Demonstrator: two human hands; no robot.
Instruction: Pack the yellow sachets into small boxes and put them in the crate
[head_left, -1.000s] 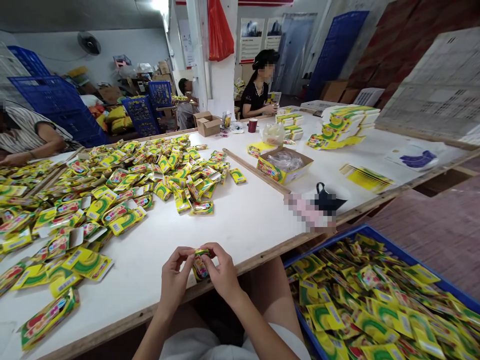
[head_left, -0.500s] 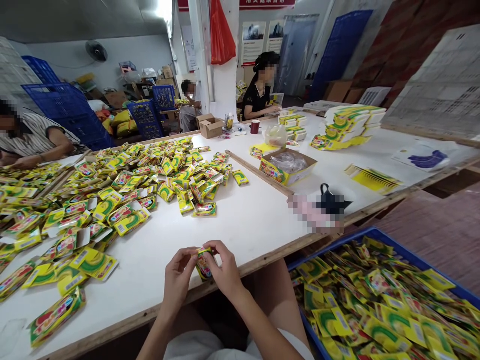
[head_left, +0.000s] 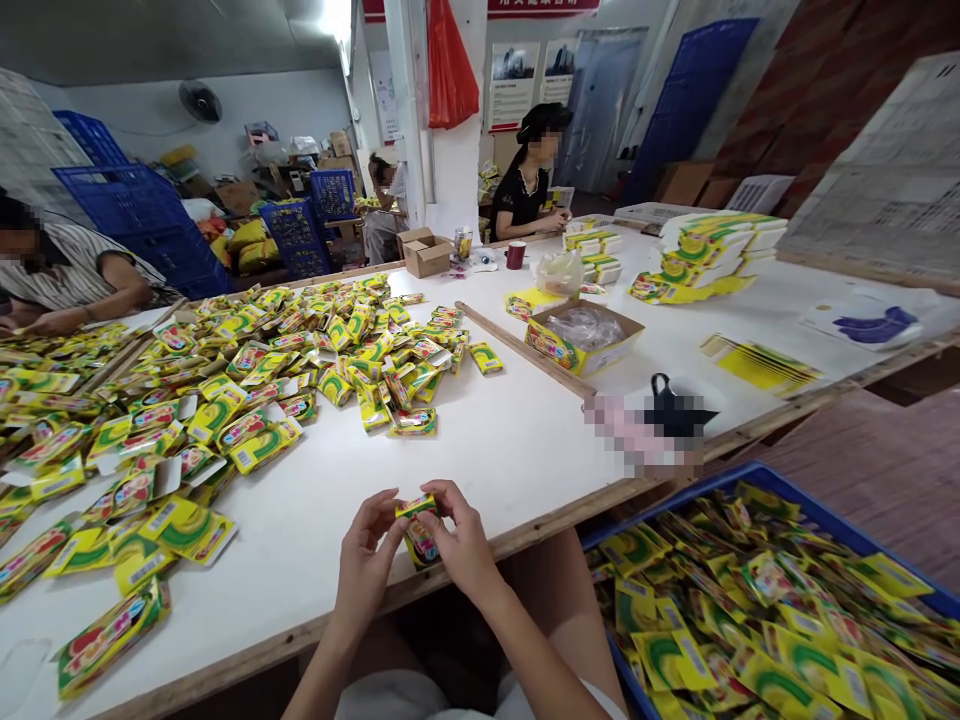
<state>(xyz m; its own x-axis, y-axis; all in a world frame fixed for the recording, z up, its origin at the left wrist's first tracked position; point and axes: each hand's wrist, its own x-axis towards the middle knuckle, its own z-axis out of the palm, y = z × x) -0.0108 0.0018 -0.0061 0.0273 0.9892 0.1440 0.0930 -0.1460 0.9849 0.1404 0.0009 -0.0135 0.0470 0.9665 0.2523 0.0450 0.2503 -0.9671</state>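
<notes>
A small yellow-and-green printed carton point(head_left: 421, 545) stands upright at the near edge of the white table point(head_left: 510, 450). My right hand point(head_left: 466, 548) grips it from the right, thumb across the front and fingers behind the top. On the other side my left hand point(head_left: 369, 548) holds its upper left edge with thumb and curved fingertips. Left of my hands lies a single carton of the same print point(head_left: 112, 640), and beyond it spreads a large heap of such cartons point(head_left: 247, 370), some with white flaps sticking out.
At my right, a blue crate point(head_left: 847, 530) full of flat cartons sits below the table's wooden edge. A wooden strip point(head_left: 525, 350) crosses the tabletop beside an open display box point(head_left: 630, 340) holding clear plastic. A black item point(head_left: 679, 410) lies near the edge. Co-workers sit left and at the far side.
The carton now shows more of its front and top between my hands. My left fingers have spread slightly along its upper edge. The whole view has shifted a little.
</notes>
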